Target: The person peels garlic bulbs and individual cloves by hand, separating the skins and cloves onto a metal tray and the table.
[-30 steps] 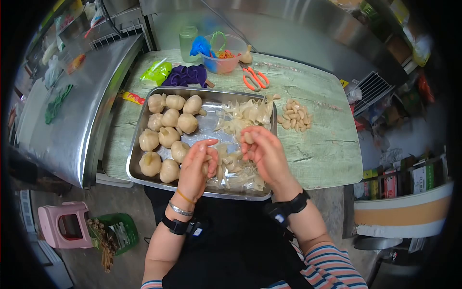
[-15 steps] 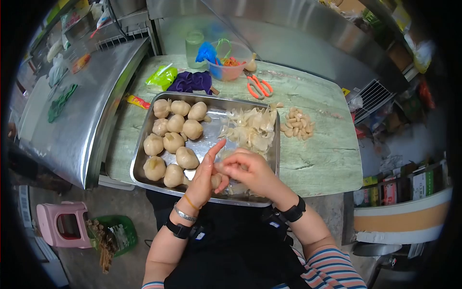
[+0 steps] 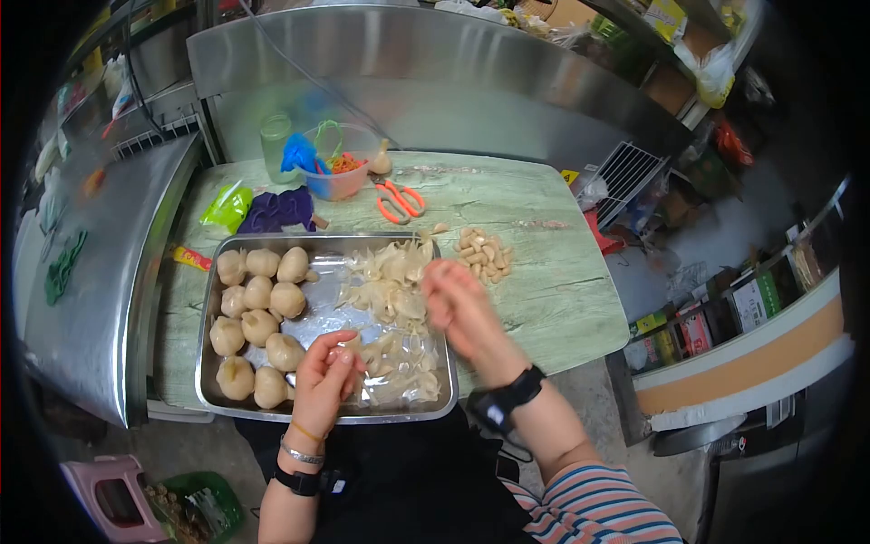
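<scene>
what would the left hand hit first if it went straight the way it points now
The left hand would probably meet the garlic skins in the tray first; its height above them is unclear.

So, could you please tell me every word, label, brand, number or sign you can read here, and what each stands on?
No text can be read with certainty.
Red and yellow packet: marks too small.
Yellow sticker: dark mark too small.
Shelf boxes at right: print too small and blurred.
Yellow package at top right: print too blurred.
</scene>
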A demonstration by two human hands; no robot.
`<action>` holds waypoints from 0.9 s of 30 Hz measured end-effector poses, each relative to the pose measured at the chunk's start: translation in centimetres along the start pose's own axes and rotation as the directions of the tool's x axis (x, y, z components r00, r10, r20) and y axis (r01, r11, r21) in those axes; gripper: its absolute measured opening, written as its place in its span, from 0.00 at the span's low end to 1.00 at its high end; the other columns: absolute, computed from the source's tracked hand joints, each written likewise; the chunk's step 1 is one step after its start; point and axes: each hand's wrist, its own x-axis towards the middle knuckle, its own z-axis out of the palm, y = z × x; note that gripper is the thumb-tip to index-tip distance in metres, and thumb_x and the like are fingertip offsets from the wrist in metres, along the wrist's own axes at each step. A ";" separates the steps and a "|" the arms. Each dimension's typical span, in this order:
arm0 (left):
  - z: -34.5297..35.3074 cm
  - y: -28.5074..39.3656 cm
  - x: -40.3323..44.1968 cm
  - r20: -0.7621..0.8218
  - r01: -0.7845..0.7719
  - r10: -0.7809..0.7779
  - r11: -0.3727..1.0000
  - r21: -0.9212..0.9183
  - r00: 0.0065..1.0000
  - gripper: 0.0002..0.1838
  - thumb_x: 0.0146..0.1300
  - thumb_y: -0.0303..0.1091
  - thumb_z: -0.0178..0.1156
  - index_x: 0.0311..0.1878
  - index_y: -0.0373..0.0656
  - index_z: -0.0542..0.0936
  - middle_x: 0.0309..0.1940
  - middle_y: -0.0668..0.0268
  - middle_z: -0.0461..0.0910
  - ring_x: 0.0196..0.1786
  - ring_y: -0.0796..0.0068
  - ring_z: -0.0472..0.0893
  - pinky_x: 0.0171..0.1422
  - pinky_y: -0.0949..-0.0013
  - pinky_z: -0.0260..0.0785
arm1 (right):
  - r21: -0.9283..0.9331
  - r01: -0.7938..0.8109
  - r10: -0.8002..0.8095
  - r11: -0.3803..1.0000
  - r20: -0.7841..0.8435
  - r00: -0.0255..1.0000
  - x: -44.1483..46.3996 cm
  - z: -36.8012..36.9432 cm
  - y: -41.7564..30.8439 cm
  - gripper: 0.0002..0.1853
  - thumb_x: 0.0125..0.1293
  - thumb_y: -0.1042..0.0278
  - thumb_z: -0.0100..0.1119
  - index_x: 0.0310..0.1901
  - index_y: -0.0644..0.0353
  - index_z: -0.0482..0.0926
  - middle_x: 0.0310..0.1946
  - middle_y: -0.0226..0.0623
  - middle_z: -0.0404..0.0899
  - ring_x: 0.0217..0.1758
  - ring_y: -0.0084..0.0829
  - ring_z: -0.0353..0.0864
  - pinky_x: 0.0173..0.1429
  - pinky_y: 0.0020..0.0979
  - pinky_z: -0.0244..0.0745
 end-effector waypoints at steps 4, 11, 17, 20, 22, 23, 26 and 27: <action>-0.3 -0.6 0.4 -0.034 -0.067 0.064 0.994 -0.084 0.997 0.13 0.69 0.33 0.50 0.53 0.40 0.73 0.30 0.70 0.76 0.23 0.89 0.64 0.25 0.84 0.56 | -0.503 0.459 -0.523 0.732 0.018 0.852 2.1 -3.8 -4.9 0.11 0.68 0.68 0.48 0.49 0.62 0.71 0.37 0.31 0.73 0.36 0.20 0.72 0.39 0.23 0.70; -1.3 -0.8 0.7 -0.048 -0.153 0.146 0.929 -0.338 0.988 0.20 0.67 0.39 0.48 0.56 0.36 0.71 0.41 0.65 0.72 0.35 0.80 0.69 0.42 0.77 0.63 | -0.665 0.210 -0.445 0.716 -0.204 0.872 1.2 -2.2 -7.5 0.16 0.65 0.61 0.57 0.48 0.64 0.75 0.43 0.30 0.75 0.43 0.23 0.75 0.50 0.23 0.70; -1.9 -1.2 0.6 -0.015 -0.153 0.167 0.858 -0.490 0.986 0.28 0.60 0.41 0.47 0.62 0.37 0.66 0.59 0.63 0.66 0.53 0.71 0.67 0.58 0.67 0.61 | -0.758 0.503 -0.208 0.414 0.459 0.864 -4.7 8.5 -2.6 0.19 0.56 0.70 0.66 0.50 0.60 0.75 0.36 0.30 0.75 0.32 0.19 0.76 0.36 0.23 0.72; -1.5 -0.5 0.3 0.019 -0.171 0.207 0.856 -0.488 0.978 0.29 0.65 0.45 0.44 0.66 0.37 0.62 0.64 0.58 0.63 0.62 0.65 0.65 0.66 0.62 0.58 | -0.705 0.590 -0.270 0.395 0.524 0.808 -5.2 12.1 0.1 0.21 0.54 0.73 0.66 0.50 0.59 0.74 0.33 0.30 0.74 0.29 0.18 0.75 0.32 0.23 0.71; -1.4 -0.2 0.2 0.121 -0.126 0.245 0.791 -0.598 0.962 0.28 0.70 0.42 0.45 0.68 0.38 0.58 0.66 0.53 0.61 0.67 0.64 0.63 0.71 0.60 0.54 | -0.715 0.502 -0.222 0.488 0.454 0.863 -4.9 12.1 0.2 0.21 0.55 0.73 0.66 0.51 0.60 0.73 0.33 0.30 0.75 0.30 0.18 0.75 0.32 0.22 0.71; -1.4 -0.1 0.1 0.120 -0.131 0.250 0.789 -0.600 0.961 0.28 0.70 0.42 0.45 0.68 0.38 0.58 0.66 0.53 0.61 0.67 0.64 0.63 0.71 0.60 0.54 | -0.712 0.403 -0.164 0.575 0.383 0.909 -4.6 12.1 0.4 0.21 0.56 0.74 0.66 0.51 0.60 0.72 0.34 0.31 0.76 0.30 0.18 0.75 0.33 0.22 0.71; -0.6 -0.2 -0.1 -0.012 -0.196 0.198 0.958 -0.209 0.980 0.26 0.63 0.23 0.56 0.64 0.38 0.65 0.60 0.58 0.68 0.61 0.71 0.70 0.66 0.68 0.62 | -0.498 0.233 -0.111 0.835 0.263 0.959 -4.3 10.2 1.7 0.20 0.58 0.75 0.64 0.52 0.61 0.71 0.35 0.32 0.77 0.31 0.18 0.76 0.35 0.22 0.72; -0.6 -0.4 0.0 -0.004 -0.196 0.200 0.956 -0.220 0.980 0.26 0.63 0.23 0.56 0.64 0.38 0.65 0.60 0.58 0.68 0.61 0.71 0.70 0.66 0.68 0.62 | -0.509 0.233 -0.113 0.829 0.256 0.960 -4.4 9.7 1.9 0.20 0.58 0.75 0.64 0.52 0.61 0.71 0.35 0.32 0.77 0.31 0.18 0.76 0.35 0.22 0.72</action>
